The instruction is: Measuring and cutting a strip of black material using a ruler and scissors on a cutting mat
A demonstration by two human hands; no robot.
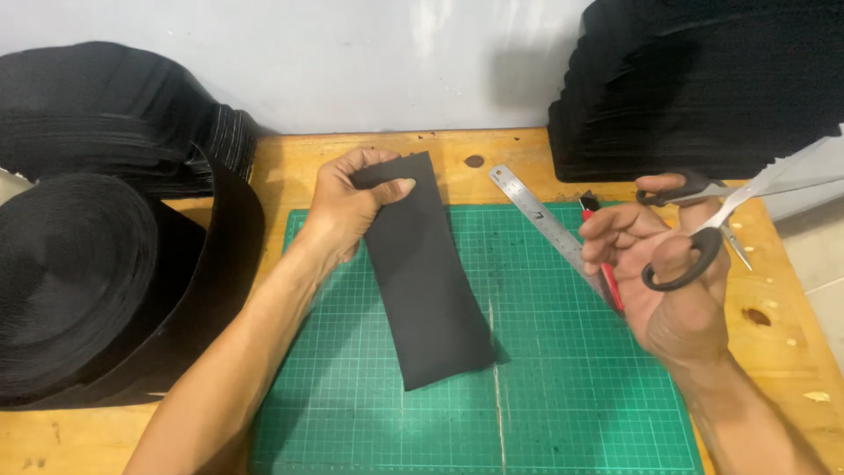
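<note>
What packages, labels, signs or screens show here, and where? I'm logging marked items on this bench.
No packages, signs or screens in view; only two things with printed markings.
Steel ruler: long, silver, lying diagonally on the cutting mat's upper right, graduated along its edges.
Cutting mat: green rectangle with pale grid lines, centred on the wooden table, under the black strip.

The left hand pinches the far end of a black fabric strip, which lies lengthwise on a green cutting mat. The right hand holds black-handled scissors in its grip above the mat's right edge, blades pointing right. A steel ruler and a red utility knife lie just beside that hand. A large black fabric roll sits at the left of the wooden surface, black stacks behind.
</note>
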